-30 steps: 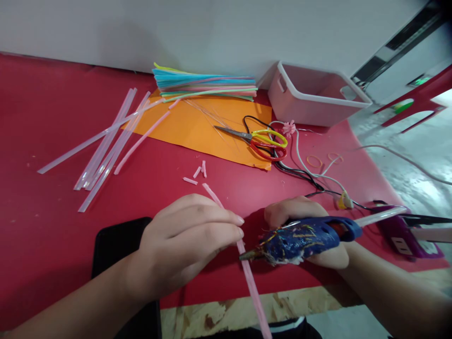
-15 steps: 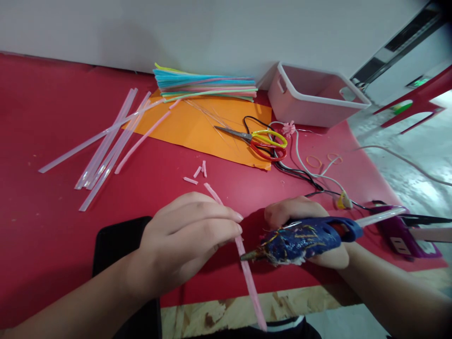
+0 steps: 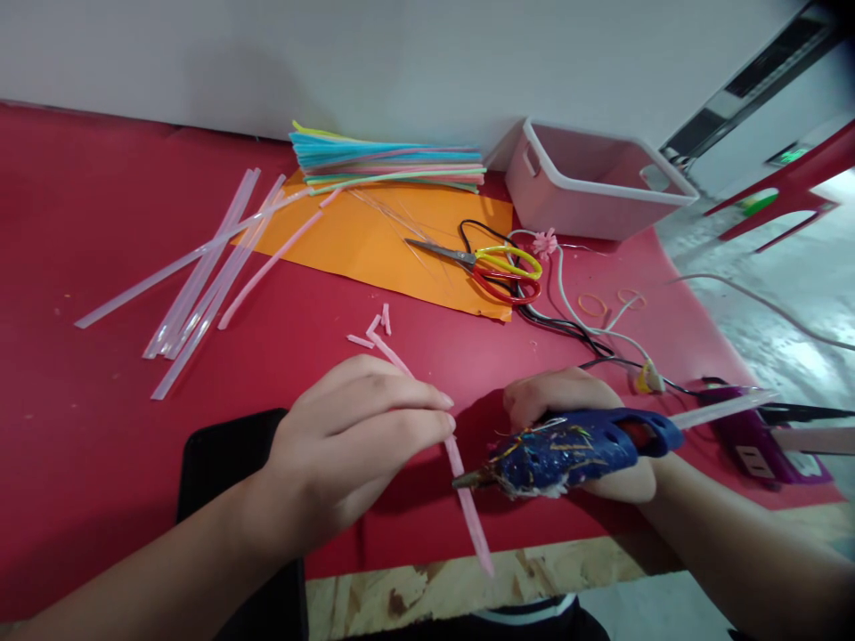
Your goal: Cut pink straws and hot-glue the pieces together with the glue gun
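Note:
Near the table's front edge, my left hand pinches a long pink pipe cleaner, which slants from the middle of the table toward me. My right hand is wrapped round a dark blue hot glue gun, stained and strung with old glue. A clear glue stick pokes out of its back. The gun's metal nozzle is at the pipe cleaner, just below my left fingertips; whether it touches cannot be made out. Short pink cut pieces lie beyond my left hand.
Scissors rest on orange paper. Behind are a bundle of coloured pipe cleaners and a pink bin. Glue sticks lie left, a black tray front left. Cords run to a purple power strip.
The pink pipe cleaner has slid away from me through my left fingers, so its far end now reaches the cut pieces. The glue gun has barely moved.

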Tool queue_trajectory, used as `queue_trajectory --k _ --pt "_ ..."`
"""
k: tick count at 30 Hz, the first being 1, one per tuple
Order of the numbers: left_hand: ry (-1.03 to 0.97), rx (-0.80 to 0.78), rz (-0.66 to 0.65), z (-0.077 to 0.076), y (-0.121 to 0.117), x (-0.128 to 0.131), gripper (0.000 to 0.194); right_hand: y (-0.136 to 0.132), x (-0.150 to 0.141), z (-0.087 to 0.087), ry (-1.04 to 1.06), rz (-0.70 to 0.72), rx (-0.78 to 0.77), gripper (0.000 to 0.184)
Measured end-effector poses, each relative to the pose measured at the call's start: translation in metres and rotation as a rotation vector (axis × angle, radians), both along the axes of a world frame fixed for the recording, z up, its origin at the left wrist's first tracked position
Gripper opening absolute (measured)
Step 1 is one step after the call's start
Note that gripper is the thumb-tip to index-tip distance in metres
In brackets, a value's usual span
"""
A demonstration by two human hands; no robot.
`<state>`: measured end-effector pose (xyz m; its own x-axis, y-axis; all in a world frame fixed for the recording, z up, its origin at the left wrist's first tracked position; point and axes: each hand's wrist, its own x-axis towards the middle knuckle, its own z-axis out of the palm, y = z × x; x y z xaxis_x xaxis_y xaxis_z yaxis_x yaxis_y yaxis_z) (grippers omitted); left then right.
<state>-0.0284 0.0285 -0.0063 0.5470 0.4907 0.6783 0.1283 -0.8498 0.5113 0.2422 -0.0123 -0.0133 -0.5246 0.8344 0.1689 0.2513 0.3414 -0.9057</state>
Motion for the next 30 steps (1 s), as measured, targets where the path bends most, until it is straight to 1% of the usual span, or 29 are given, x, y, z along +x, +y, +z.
queue_trajectory --k 8,11,17,21,25,27,30 --pt "0.002 -0.004 0.002 0.000 -0.001 0.001 0.021 0.003 0.003 -0.001 0.015 0.015 0.043 0.037" --pt "-0.011 -0.008 0.009 0.000 -0.001 0.002 0.018 0.003 0.002 -0.003 0.029 0.025 0.041 0.039" --pt "-0.033 -0.038 0.016 0.001 -0.001 0.002 0.020 0.002 0.002 -0.005 0.043 0.035 0.023 0.039" --pt "-0.005 -0.012 0.025 0.000 -0.001 0.001 0.020 0.002 0.000 -0.002 0.062 0.048 0.005 0.040" --pt "0.037 0.022 0.014 0.001 -0.002 0.000 0.016 0.003 -0.001 0.004 0.085 -0.001 -0.023 0.040" --pt "0.051 0.025 0.004 0.002 -0.003 -0.001 0.015 0.004 -0.001 0.006 0.071 -0.023 -0.020 0.039" --pt "0.042 0.022 -0.015 0.002 -0.003 -0.002 0.015 0.003 0.001 0.004 0.039 -0.010 -0.024 0.036"
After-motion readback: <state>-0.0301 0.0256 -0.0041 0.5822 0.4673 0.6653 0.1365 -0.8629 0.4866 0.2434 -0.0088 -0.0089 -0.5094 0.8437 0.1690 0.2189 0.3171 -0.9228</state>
